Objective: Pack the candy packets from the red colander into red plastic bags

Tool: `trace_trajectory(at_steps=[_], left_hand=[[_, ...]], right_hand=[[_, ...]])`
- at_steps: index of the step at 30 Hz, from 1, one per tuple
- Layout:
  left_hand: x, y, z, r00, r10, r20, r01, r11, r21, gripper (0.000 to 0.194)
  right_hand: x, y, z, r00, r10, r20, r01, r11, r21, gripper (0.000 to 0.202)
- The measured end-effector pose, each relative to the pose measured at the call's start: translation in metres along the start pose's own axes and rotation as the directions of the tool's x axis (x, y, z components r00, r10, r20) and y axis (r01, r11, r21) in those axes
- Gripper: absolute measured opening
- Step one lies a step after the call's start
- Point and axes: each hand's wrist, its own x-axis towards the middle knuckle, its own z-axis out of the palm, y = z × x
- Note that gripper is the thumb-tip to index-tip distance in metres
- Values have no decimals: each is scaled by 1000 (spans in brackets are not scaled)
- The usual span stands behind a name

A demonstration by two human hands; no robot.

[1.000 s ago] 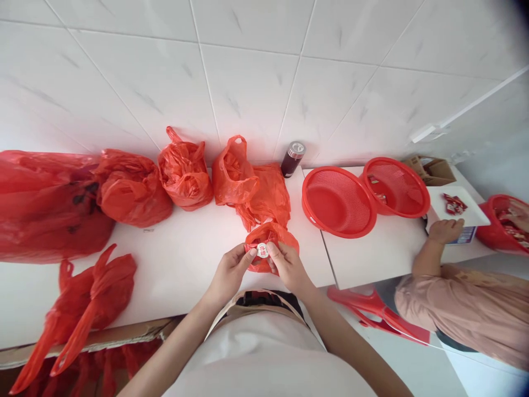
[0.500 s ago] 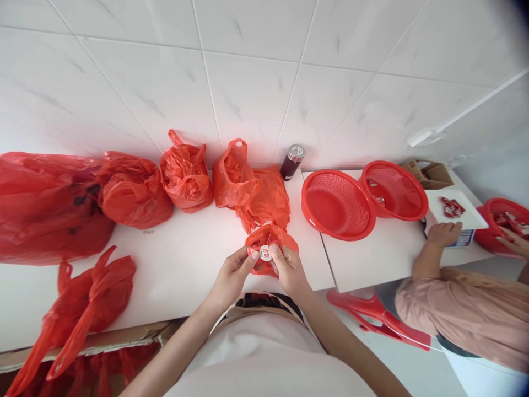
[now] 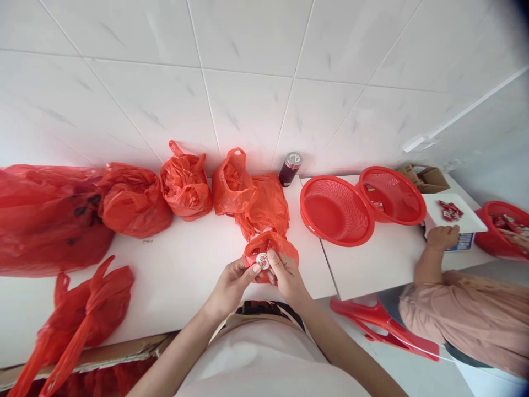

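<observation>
A small round white label with red print (image 3: 262,261) sits between my two hands, just over an open red plastic bag (image 3: 281,242). My left hand (image 3: 236,280) is closed, its thumb and fingers pinching the label's left edge. From the other side my right hand (image 3: 287,274) pinches it too, thumb at the upper right edge. Small red and white pieces show inside the bag, partly hidden by my hands. Flat red plastic bags (image 3: 268,201) lie piled just behind it.
Filled red bags (image 3: 187,182) line the wall; two tied ones (image 3: 105,300) lie at front left. A dark tumbler (image 3: 290,168) stands behind. Red baskets (image 3: 336,212) are on the right. There a co-worker's hand (image 3: 443,238) touches a white tray (image 3: 473,218) on a scale.
The view has tilted slightly, so the table sits lower in the picture. My hands keep holding the round label over the bag. The co-worker's other hand has moved lower into the far-right basket.
</observation>
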Motion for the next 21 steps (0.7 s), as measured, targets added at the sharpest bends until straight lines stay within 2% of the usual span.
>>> trace_trajectory(at_steps=[3,5,6,7,9,11,12,15,17,21], left_hand=[[5,-8,-7,999,-18,26,16,997,77,33],[8,-17,-15,999,-44,26,36,971,235,37],[9,-22,-20,998,-67,6,61,931,361,40],[10,-28,-25,995,-100,-22,97,852,514,42],[11,-41,-33,978,-191,-87,186,600,778,46],[10,-54,-37,952,-280,-123,229,382,895,48],[10,-61,-39,941,-309,-135,237,322,917,49],[10,-78,-40,927,-332,-174,265,253,930,49],[11,-85,-41,927,-325,-188,271,232,934,41],[11,-87,-44,941,-281,-191,261,239,935,27]], right_hand=[[5,7,-5,999,-14,-32,14,1000,-16,45],[13,22,-14,995,-29,-91,20,996,-91,40],[18,34,-20,992,-26,-125,2,983,-185,38],[24,47,-26,988,-15,-155,-33,952,-304,38],[34,75,-40,983,30,-182,-129,817,-562,37],[42,101,-52,981,92,-170,-186,697,-692,32],[45,112,-56,979,121,-164,-203,660,-724,28],[51,132,-59,972,155,-176,-233,566,-790,17],[55,139,-53,975,145,-166,-217,512,-831,24],[64,144,-32,987,156,-39,-110,474,-874,31]])
